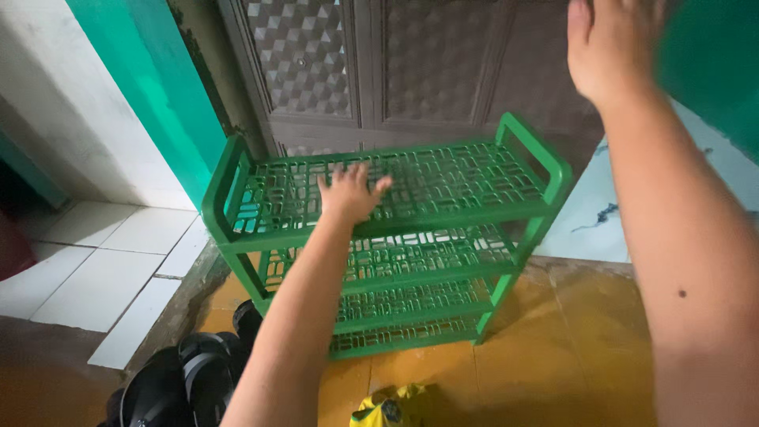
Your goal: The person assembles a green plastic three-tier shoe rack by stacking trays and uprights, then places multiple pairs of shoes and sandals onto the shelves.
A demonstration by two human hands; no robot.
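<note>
My left hand [349,194] lies flat on the top shelf of the green plastic rack [395,237], palm down, with its fingers [341,175] spread over the open lattice. It rests near the front edge, a little left of the shelf's middle, and grips nothing. The rack stands on the yellowish floor [569,340], its back close to the dark patterned door [379,63]; it has four slatted tiers one under the other, and a looped handle rises at each end of the top tier.

My right hand [609,47] is raised high at the upper right, well apart from the rack, in front of the door. Its fingers run out of the top of the view, so I cannot tell whether they are spread or pressed together; nothing shows in its palm.

To the left of the rack the floor turns to white tiles [103,269] below a green and white wall [142,103]. Dark sandals [190,372] lie on the floor near the rack's lower left corner, and a yellow and green cloth [387,407] lies at the bottom edge, in front of the rack.
</note>
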